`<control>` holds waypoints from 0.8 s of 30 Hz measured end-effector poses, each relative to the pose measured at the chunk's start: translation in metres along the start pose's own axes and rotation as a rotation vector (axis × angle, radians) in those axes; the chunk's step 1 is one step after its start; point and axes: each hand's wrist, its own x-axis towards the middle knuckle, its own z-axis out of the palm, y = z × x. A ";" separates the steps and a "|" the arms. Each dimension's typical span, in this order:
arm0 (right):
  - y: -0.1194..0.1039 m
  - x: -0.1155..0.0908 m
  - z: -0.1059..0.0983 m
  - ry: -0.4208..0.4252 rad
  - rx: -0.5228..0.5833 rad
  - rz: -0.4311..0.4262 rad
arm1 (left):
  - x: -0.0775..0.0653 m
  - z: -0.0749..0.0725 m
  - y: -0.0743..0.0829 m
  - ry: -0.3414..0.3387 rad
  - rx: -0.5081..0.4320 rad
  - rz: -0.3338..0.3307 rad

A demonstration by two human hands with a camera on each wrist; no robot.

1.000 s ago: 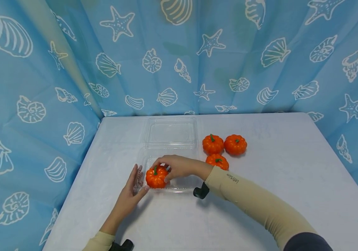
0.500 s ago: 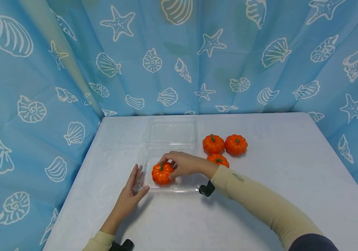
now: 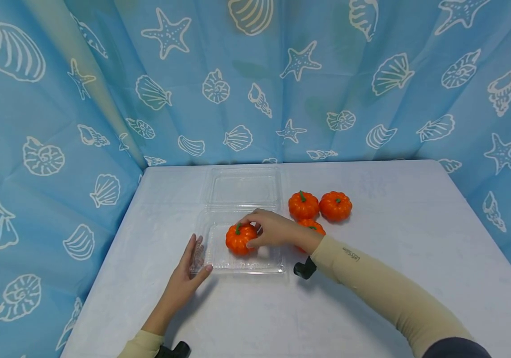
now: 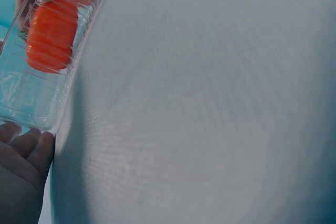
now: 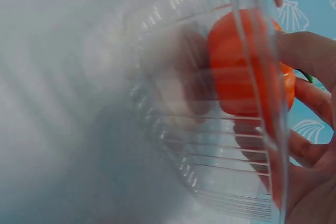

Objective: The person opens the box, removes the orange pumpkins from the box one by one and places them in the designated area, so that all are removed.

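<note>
My right hand [image 3: 270,228] grips a small orange pumpkin [image 3: 238,242] with a green stem, inside the base of a clear plastic clamshell box [image 3: 219,265]. Thumb and fingers lie on the pumpkin's right side. My left hand [image 3: 184,276], thumb spread and fingers straight, rests against the box's left end. In the left wrist view the held pumpkin [image 4: 51,38] shows through the ribbed wall, and my left fingers [image 4: 44,153] touch the box's near corner. The right wrist view shows the pumpkin [image 5: 236,69] behind the clear side, my right hand [image 5: 312,174] around it.
The box's lid [image 3: 244,186] lies open flat at the back. Right of the box sit more orange pumpkins: one [image 3: 303,205] behind, another [image 3: 336,206] beside it, and a third [image 3: 312,226] partly hidden by my right wrist. A patterned blue curtain [image 3: 246,109] hangs behind the white-covered table [image 3: 394,214].
My right hand has moved the pumpkin rightward and slightly back within the box, from its left end toward the middle. My left hand has stayed in place.
</note>
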 end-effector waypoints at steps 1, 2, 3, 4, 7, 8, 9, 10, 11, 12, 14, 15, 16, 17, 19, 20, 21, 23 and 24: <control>0.000 0.000 0.001 0.007 0.000 -0.002 | 0.000 0.000 0.000 0.000 -0.003 0.001; 0.001 0.000 0.001 0.014 0.000 -0.003 | 0.000 0.000 0.000 0.000 -0.002 0.000; 0.001 0.000 0.002 0.021 0.002 -0.005 | 0.000 0.000 0.000 -0.001 -0.005 0.001; 0.002 0.000 0.003 0.028 0.003 -0.005 | 0.000 0.000 0.000 0.000 -0.006 0.003; 0.002 0.000 0.004 0.042 0.002 0.006 | 0.000 0.000 0.000 0.000 -0.009 0.009; 0.002 0.000 0.004 0.045 0.002 0.008 | 0.000 0.000 0.000 0.000 -0.008 0.011; 0.002 0.000 0.005 0.048 0.005 0.010 | 0.000 0.000 0.000 0.000 -0.009 0.014; 0.003 0.000 0.005 0.050 0.005 0.011 | 0.000 0.000 0.000 0.000 -0.009 0.015; 0.003 0.000 0.005 0.053 0.005 0.012 | 0.000 0.000 0.000 0.000 -0.009 0.015; 0.003 0.000 0.005 0.056 0.007 0.010 | 0.000 0.000 0.000 -0.001 -0.010 0.015; 0.003 0.000 0.006 0.062 0.006 0.005 | 0.000 0.000 0.000 -0.003 -0.012 0.014; 0.003 0.000 0.006 0.065 0.005 0.003 | 0.000 -0.001 0.000 -0.003 -0.013 0.013; 0.003 0.000 0.006 0.068 0.002 0.000 | 0.000 -0.001 0.000 -0.004 -0.014 0.013; 0.003 0.000 0.006 0.070 0.000 -0.002 | 0.000 -0.001 0.000 -0.004 -0.016 0.013; 0.004 0.000 0.006 0.074 -0.007 -0.008 | 0.000 -0.001 0.000 -0.005 -0.018 0.014; 0.004 0.000 0.006 0.077 -0.007 -0.012 | 0.000 -0.001 0.000 -0.005 -0.020 0.015; 0.004 0.000 0.006 0.080 -0.007 -0.016 | 0.000 -0.001 0.000 -0.006 -0.021 0.016; 0.004 0.000 0.006 0.085 -0.006 -0.019 | 0.000 -0.001 0.000 -0.005 -0.020 0.015; 0.003 -0.001 0.006 0.086 -0.005 -0.021 | 0.000 -0.001 0.000 -0.004 -0.018 0.014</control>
